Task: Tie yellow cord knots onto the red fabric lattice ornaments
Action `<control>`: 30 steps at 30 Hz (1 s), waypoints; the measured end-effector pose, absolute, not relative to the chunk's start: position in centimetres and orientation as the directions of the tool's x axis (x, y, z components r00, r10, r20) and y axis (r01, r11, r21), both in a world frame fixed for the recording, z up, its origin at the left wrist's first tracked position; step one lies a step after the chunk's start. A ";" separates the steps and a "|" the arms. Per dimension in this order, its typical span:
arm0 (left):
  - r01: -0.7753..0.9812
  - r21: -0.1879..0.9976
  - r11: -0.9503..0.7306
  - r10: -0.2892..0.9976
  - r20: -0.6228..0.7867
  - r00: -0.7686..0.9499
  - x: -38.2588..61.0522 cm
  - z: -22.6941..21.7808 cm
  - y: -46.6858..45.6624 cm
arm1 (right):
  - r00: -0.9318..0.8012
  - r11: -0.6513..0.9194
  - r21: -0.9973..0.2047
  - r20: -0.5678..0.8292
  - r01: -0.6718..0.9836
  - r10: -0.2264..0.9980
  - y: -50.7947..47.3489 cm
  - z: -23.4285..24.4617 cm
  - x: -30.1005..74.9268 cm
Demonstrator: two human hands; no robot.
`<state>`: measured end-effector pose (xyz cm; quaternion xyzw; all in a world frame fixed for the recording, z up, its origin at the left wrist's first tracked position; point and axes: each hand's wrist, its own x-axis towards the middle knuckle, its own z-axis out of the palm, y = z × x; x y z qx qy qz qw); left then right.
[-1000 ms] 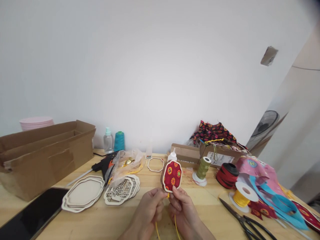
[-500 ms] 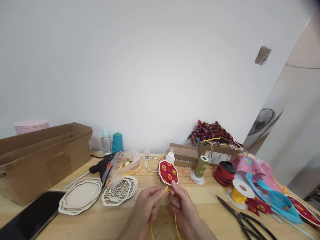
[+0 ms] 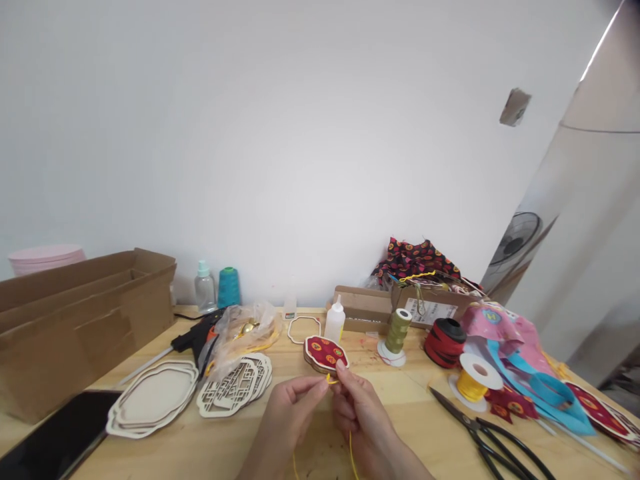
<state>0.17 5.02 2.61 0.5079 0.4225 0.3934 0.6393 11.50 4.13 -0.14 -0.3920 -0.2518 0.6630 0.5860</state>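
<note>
In my right hand (image 3: 363, 413) is a small scalloped wooden piece faced with red patterned fabric (image 3: 326, 352), pinched near its lower right edge by thumb and fingers. My left hand (image 3: 295, 413) closes finger and thumb on a yellow cord (image 3: 332, 381) at the piece's near edge. The cord forms a small loop or knot between my fingertips, too small to make out fully. Two loose cord ends hang below, one under each hand.
On the left are a cardboard box (image 3: 90, 327), a phone (image 3: 55, 430), wooden plates (image 3: 155, 397), lattice cutouts (image 3: 230, 390) and a glue gun (image 3: 195, 341). A glue bottle (image 3: 335, 325) stands behind my hands; scissors (image 3: 483, 427), a yellow spool (image 3: 473, 387) and ribbon lie right.
The fabric-faced piece has tipped flatter and moved slightly lower and left, uncovering more of the glue bottle. Both hands stay closed at the cord. The whole view has shifted a little.
</note>
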 end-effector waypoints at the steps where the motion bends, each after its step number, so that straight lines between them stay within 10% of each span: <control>1: -0.077 0.983 0.165 0.934 -0.130 0.333 0.1 2.6 5.1 | -0.013 -0.206 -0.797 -0.241 -0.568 0.970 4.1 -0.1 11.5; 8: -0.075 0.990 0.119 0.943 -0.089 0.321 -0.3 2.6 5.3 | 0.006 -0.296 -0.888 -0.318 -0.351 0.948 3.8 1.0 12.2; 14: -0.052 0.992 0.117 0.951 -0.097 0.292 -0.8 3.8 5.0 | 0.185 0.110 -0.993 0.115 0.041 0.976 3.1 2.0 12.2; 22: -0.053 0.990 0.133 0.932 -0.107 0.347 -1.3 3.9 5.1 | 0.093 0.311 -0.674 0.492 0.669 0.866 3.0 1.1 13.0; 30: 0.001 0.998 0.058 0.935 -0.055 0.351 -1.7 4.5 4.8 | 0.046 0.434 -0.578 0.635 0.691 0.772 2.7 1.2 13.0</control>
